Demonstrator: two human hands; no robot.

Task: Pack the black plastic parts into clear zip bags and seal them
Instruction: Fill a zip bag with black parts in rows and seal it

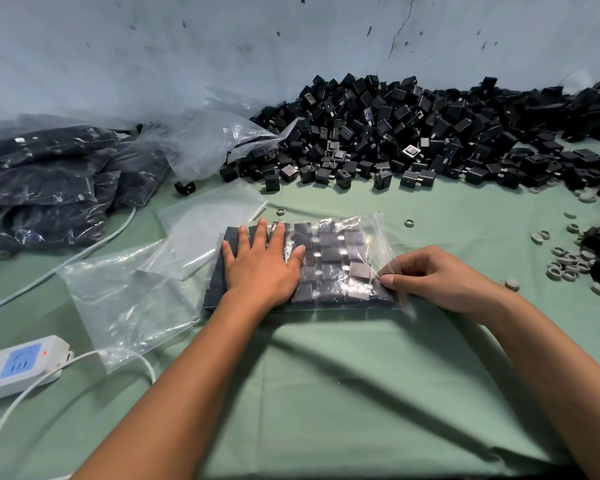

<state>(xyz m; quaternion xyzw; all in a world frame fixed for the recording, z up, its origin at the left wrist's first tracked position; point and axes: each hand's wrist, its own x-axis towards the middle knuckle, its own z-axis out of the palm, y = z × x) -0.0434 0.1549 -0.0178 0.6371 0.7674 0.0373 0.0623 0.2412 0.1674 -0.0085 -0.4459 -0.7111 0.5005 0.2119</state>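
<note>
- Zip bag (pixel 329 261) of black parts lies flat mid-bench; left hand (pixel 262 263) presses it, fingers spread.
- Right hand (pixel 437 278) pinches the bag's right edge, probably sealing.
- Risk: trapped air or a shifted part could leave the zip gapped.
- Loose parts pile (pixel 413 133) lies far; bare cloth near offers room.

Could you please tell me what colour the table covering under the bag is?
The table covering is pale green, seen in the head view.
</note>
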